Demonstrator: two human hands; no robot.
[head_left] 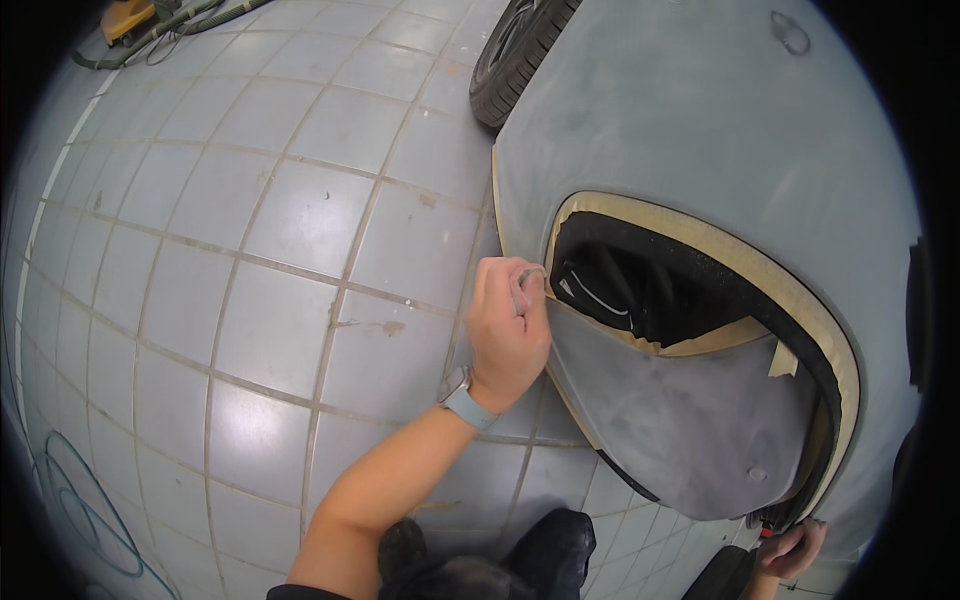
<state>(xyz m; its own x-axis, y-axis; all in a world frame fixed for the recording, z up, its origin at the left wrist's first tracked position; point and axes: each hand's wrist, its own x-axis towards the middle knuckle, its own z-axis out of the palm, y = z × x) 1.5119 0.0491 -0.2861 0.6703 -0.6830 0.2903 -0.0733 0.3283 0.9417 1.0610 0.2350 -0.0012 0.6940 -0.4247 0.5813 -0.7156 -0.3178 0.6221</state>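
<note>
My left hand [508, 325], with a watch [465, 395] on its wrist, is closed at the near-left edge of a matte grey car body [690, 120]. A thin, pale grey folded piece [521, 287] shows between its thumb and fingers. Beside the hand is an opening covered in black sheeting [660, 280] and bordered with yellowish masking tape [700, 222]. Below the opening lies a smooth grey panel [690, 420] with cloudy patches. At the lower right, my right hand [793, 550] has its fingers curled at the bottom end of the taped border; what they grip is hidden.
A car wheel [520, 60] stands at the top. Grey floor tiles [310, 215] spread to the left. A teal hose [95, 510] lies coiled at the lower left, and a yellow machine [125, 22] with dark hoses is at the upper left. My shoes [553, 550] are below.
</note>
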